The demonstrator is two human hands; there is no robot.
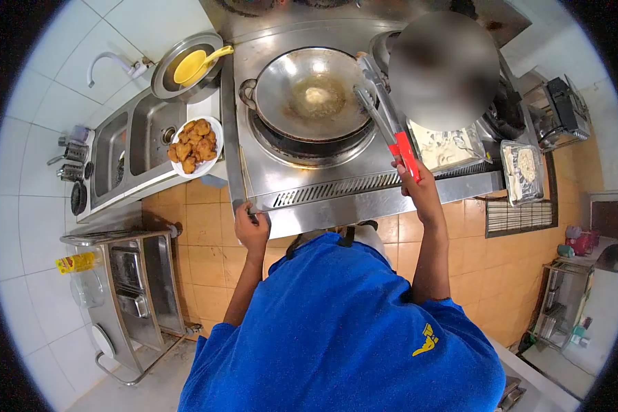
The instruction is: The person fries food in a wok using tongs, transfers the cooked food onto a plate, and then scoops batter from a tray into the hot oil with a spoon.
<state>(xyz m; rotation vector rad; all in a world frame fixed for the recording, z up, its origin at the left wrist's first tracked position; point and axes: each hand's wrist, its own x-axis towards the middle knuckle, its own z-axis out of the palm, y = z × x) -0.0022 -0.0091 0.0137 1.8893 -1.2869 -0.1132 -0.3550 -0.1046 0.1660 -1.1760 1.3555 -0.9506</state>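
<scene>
The left hand (251,224) curls at the stove's front edge (343,217); whether it grips, I cannot tell. The right hand (421,189) closes around red-handled tongs (406,156), tips parted by the wok's (278,79) rim; a pale piece (316,95) sits in its oil.

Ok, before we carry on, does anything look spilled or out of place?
I see no clear spill. The white plate of fried pieces sits right at the edge of the counter, so it could get knocked. Brown staining marks the stove top below the wok. Part of the stove is blurred out.
</scene>
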